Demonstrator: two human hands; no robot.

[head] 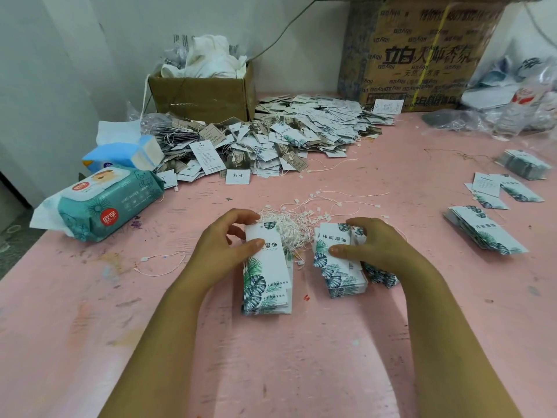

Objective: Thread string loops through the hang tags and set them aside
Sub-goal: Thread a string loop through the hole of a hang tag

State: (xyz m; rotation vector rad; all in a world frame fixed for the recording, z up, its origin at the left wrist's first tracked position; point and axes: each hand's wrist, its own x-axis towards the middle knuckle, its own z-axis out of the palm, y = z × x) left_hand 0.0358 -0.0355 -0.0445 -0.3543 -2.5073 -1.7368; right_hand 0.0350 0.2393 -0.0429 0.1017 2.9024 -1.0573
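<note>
Head camera shows both hands low over the pink tabletop (301,372). The left hand (224,239) grips a stack of leaf-printed tags (268,279), thumb across the top card and fingers curled round its upper edge; the stack's lower end lies on the tabletop. The right hand (376,245) holds a second stack of tags (336,267), thumb pressed on the top card, fingers curled over its right side. A tangle of white string loops (294,226) lies between and just beyond the two stacks, touching both. One loose string loop (159,263) lies left of the left hand. A heap of strung tags (271,140) sits at the far side, near a pack of wipes (102,203)
</note>
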